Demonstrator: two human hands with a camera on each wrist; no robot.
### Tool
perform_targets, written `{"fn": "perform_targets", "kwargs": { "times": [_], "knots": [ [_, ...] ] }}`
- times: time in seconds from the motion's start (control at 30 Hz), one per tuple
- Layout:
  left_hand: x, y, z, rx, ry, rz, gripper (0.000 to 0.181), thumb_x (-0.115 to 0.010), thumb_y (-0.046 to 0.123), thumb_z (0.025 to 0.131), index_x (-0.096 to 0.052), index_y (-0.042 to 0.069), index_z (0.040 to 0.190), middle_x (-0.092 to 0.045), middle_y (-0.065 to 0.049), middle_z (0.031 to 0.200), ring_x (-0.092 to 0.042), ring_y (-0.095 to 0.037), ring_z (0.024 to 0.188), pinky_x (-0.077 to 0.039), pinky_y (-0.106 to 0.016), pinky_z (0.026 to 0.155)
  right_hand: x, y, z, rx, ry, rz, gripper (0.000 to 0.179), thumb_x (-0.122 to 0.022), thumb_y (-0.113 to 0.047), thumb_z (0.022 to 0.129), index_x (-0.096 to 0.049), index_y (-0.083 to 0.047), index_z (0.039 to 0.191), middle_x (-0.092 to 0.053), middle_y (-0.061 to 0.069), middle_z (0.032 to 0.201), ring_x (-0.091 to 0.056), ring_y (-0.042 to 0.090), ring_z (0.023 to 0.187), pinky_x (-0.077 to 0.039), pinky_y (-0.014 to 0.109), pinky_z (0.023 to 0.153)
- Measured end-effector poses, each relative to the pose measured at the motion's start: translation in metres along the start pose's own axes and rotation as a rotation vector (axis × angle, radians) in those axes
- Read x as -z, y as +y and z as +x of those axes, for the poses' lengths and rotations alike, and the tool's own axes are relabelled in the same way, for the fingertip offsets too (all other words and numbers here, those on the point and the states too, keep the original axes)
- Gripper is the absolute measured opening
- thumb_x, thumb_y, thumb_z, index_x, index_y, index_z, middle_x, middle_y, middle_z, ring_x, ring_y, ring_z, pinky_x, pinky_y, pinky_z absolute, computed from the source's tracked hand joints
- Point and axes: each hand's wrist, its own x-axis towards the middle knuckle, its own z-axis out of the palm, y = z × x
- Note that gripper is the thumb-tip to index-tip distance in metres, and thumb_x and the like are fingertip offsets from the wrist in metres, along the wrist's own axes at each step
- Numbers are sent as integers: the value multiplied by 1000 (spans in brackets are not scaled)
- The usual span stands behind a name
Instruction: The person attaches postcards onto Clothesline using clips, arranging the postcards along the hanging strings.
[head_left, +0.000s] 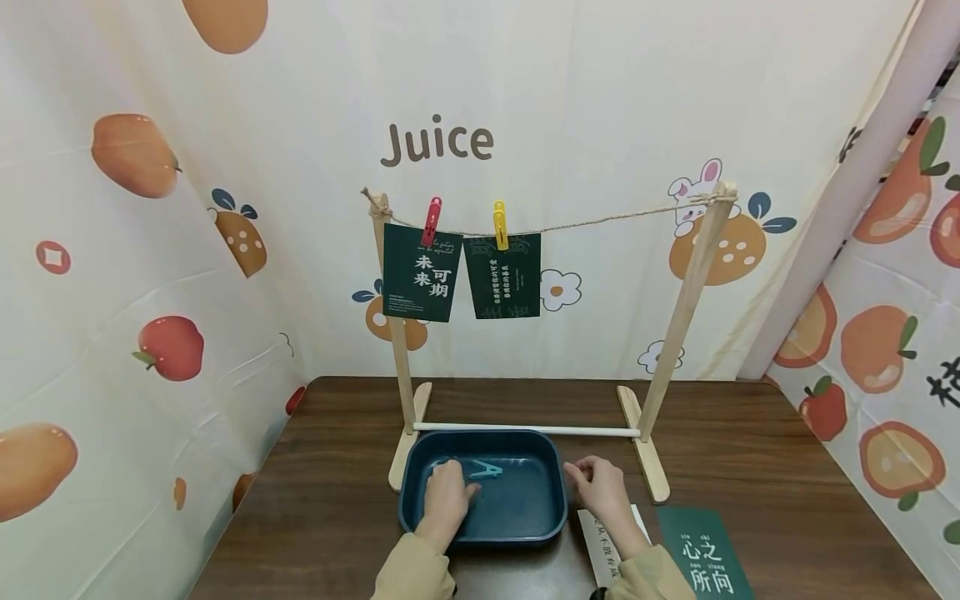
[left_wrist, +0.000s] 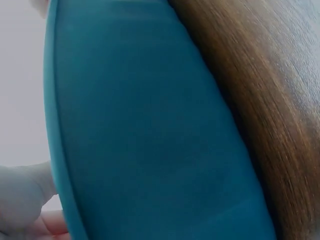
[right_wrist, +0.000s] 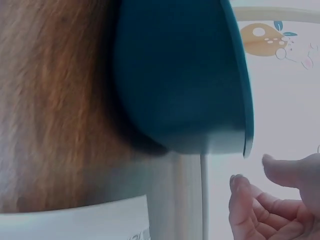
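My left hand (head_left: 444, 493) reaches down into a dark blue plastic basin (head_left: 517, 535), its thumb out to the side and its fingertips hidden. Close to that thumb lies a light teal clothespin (head_left: 486, 470) on the basin floor. In the left wrist view the basin wall hides most of the hand (left_wrist: 22, 197), and I cannot tell what its fingers hold. Just off the basin's right side is my right hand (head_left: 602, 487), fingers loosely bent. The right wrist view shows a gap between thumb and fingers, with nothing in it.
A wooden frame (head_left: 678, 325) with a string (head_left: 600, 222) stands behind the basin. Red (head_left: 431, 222) and yellow (head_left: 500, 225) clothespins hold green cards (head_left: 420, 283) (head_left: 504, 287) on it. A white card (head_left: 600, 546) and another green card (head_left: 703, 546) lie at the right.
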Motion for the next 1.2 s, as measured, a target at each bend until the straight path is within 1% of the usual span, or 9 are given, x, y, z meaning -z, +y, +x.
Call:
{"fn": "perform_targets", "kwargs": {
  "times": [0.2,0.3,0.4,0.47,0.57,0.7,0.8,0.93,1.2],
  "knots": [
    [3,4,-2,3,40,-48,48,-74,12,70,-35,11,43,-18,7,44,-26,-7,38,-21,-21,38,9,12,-7,-21,-10,-44,15,-66,-10,78,-61,5,78,-54,0,61,-47,11,53,-40,25,47],
    [7,6,-2,-1,53,-79,48,-74,13,71,-35,11,44,-18,6,47,-23,-8,43,-19,-21,40,14,18,-11,-40,-18,-71,16,-67,-9,76,-61,5,78,-56,2,63,-50,13,56,-41,26,49],
    [11,9,-3,-11,78,-96,33,-74,14,71,-49,5,52,-33,3,52,-35,-11,49,-30,-23,43,18,23,-15,-55,-32,-100,19,-68,-9,74,-60,7,80,-56,3,65,-51,15,58,-42,28,51],
    [14,11,-4,-13,87,-115,23,-74,15,71,-59,-1,64,-45,-1,60,-44,-14,57,-39,-27,49,21,26,-18,-81,-47,-118,21,-68,-9,74,-59,9,81,-54,3,66,-51,15,59,-42,29,52],
    [17,14,-6,-17,95,-146,22,-74,14,71,-63,-4,78,-53,-5,70,-50,-16,65,-44,-30,56,25,28,-22,-138,-81,-142,26,-69,-10,74,-58,11,84,-52,5,67,-48,17,61,-42,31,53],
    [22,17,-9,-25,97,-199,23,-73,15,72,-64,-4,82,-54,-4,70,-51,-15,65,-45,-27,56,29,29,-26,-207,-120,-196,34,-70,-14,71,-56,13,89,-54,10,71,-50,22,65,-43,36,57],
    [26,20,-10,-41,104,-220,24,-73,16,73,-64,-4,83,-55,-4,71,-53,-14,66,-46,-26,57,32,30,-29,-246,-138,-254,41,-73,-16,68,-55,14,91,-57,17,76,-55,30,70,-45,41,60],
    [29,24,-13,-62,114,-239,23,-73,17,72,-65,-2,83,-55,-2,70,-51,-13,65,-44,-24,57,33,30,-34,-294,-146,-309,49,-77,-18,64,-54,15,92,-56,23,81,-55,40,77,-46,46,62],
    [33,27,-16,-115,127,-337,21,-72,14,73,-65,-2,85,-55,-3,75,-53,-14,67,-46,-24,59,32,35,-41,-380,-160,-333,61,-81,-19,57,-47,19,91,-49,25,79,-52,39,76,-46,50,62]
  ]
}}
